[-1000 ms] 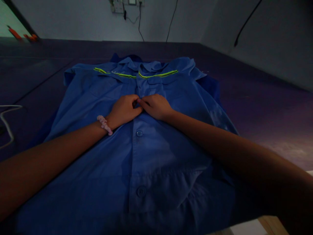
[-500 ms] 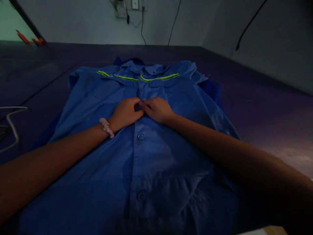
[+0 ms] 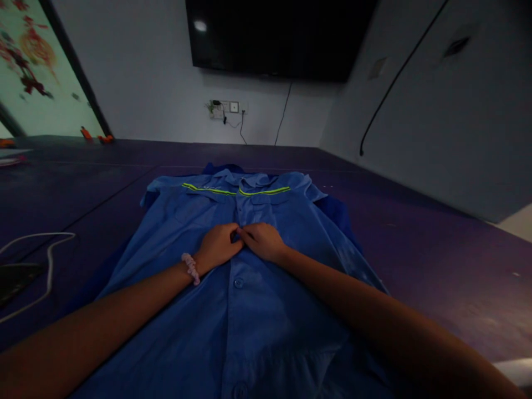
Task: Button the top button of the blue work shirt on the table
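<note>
A blue work shirt (image 3: 274,316) with yellow-green chest stripes lies spread out, its collar at the far end. My left hand (image 3: 220,244), with a pink scrunchie (image 3: 191,269) at the wrist, pinches the shirt's front placket at mid-chest. Fingertips almost touching it, my right hand (image 3: 265,241) pinches the same spot from the other side. Whatever button or buttonhole lies between the fingers is hidden. Below the hands a button (image 3: 238,282) shows on the placket, and a lower button (image 3: 240,390) is cut by the frame's bottom edge.
The shirt lies on a dark purple surface (image 3: 415,244), with darker blue cloth (image 3: 334,213) showing beneath it. A white cable (image 3: 50,266) curls beside a dark object at the left. On the far wall are a black television (image 3: 278,39) and power sockets (image 3: 226,107).
The view has tilted up, bringing the television into sight and shifting the shirt and hands lower in the picture. Both hands keep their pinch at the same place on the placket.
</note>
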A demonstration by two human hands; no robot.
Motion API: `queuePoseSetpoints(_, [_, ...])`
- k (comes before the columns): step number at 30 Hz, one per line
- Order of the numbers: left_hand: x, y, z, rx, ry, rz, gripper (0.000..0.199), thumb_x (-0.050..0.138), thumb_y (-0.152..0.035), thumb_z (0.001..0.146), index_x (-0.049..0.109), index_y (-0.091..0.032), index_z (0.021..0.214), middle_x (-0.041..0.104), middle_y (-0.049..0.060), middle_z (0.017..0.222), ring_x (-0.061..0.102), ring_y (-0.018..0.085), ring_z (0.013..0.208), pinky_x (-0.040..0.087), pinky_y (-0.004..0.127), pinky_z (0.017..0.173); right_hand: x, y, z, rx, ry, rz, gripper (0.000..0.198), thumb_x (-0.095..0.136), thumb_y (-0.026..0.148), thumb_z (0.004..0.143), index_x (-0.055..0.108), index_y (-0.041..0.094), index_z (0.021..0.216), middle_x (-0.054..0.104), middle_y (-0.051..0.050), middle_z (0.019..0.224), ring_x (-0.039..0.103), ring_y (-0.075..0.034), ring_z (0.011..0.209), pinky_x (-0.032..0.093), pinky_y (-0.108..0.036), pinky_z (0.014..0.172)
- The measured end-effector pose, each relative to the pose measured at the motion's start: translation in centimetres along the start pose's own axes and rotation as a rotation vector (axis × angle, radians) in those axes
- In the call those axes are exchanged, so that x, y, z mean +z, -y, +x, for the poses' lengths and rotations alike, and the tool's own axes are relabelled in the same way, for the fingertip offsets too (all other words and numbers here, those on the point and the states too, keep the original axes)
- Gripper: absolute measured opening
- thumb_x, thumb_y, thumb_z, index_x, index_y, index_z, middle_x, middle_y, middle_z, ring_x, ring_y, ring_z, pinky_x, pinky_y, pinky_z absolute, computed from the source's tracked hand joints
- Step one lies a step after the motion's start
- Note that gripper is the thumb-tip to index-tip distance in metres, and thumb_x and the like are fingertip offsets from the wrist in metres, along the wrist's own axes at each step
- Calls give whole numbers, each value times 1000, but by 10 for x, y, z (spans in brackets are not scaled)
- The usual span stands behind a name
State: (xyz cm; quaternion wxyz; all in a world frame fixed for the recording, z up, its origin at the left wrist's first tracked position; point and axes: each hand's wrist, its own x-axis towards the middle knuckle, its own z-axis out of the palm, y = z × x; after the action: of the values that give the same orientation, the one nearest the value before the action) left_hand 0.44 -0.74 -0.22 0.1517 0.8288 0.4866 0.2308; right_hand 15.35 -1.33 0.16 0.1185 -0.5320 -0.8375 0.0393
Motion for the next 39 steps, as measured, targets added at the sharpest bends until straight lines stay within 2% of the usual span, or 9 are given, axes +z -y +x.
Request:
queuePoseSetpoints(6, [0, -2, -1, -37, 20, 32, 3, 53, -18, 73, 56, -19, 73, 56, -2, 60, 51, 12, 56, 30, 22, 50, 0, 0, 1, 4, 14, 0, 39, 32, 36, 96, 65, 18, 85, 68, -4, 82, 60, -14, 74, 29, -23, 55])
queuePoseSetpoints(12, [1, -6, -3, -58, -25, 108, 4, 53, -22, 74, 54, -19, 72, 57, 0, 62, 54, 15, 58, 30, 23, 50, -2, 0, 1, 12, 22, 21, 38, 34, 36, 96, 65, 18, 84, 67, -4, 83, 60, -13, 75, 30, -22, 57])
queuePoseSetpoints(26, [-1, -7, -4, -58, -9, 36, 2, 54, -20, 72, 54, -19, 73, 57, -1, 62, 53, 14, 57, 30, 23, 50, -1, -1, 0, -2, 12, 11, 41, 30, 36, 97, 63, 18, 83, 67, -4, 83, 61, -14, 74, 27, -24, 55])
queuePoseSetpoints(39, [3, -1, 0, -59, 16, 49, 5, 51, -20, 77, 54, -18, 73, 56, -2, 63, 50, 12, 56, 28, 22, 51, 1, -2, 2, 4, 30, 6, 40, 30, 35, 97, 64, 18, 85, 67, -4, 84, 59, -13, 76, 29, -23, 57])
